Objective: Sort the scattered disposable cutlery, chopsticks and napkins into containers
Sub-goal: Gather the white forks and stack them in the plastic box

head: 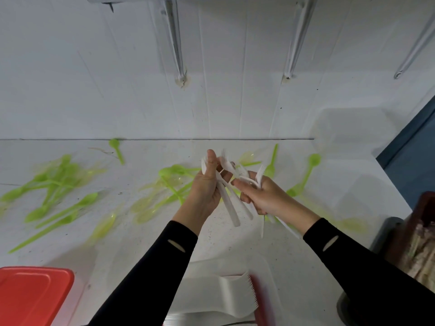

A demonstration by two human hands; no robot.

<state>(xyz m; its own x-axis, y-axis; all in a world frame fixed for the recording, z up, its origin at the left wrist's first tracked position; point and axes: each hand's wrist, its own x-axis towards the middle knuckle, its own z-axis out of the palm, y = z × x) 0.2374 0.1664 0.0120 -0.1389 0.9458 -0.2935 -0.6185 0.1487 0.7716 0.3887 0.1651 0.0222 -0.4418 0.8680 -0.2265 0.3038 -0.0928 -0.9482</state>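
wear: long black sleeves | left sleeve (150, 274): snug, plain, ends at the wrist — pale oval slit (176, 245) near the cuff | right sleeve (367, 262): same cut, matching oval slit (330, 243) | left hand (204, 191), right hand (270, 196): bare

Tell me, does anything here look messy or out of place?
Yes: green spoons lie scattered all over the table, with a loose heap at the left. The left hand and right hand each grip white forks.
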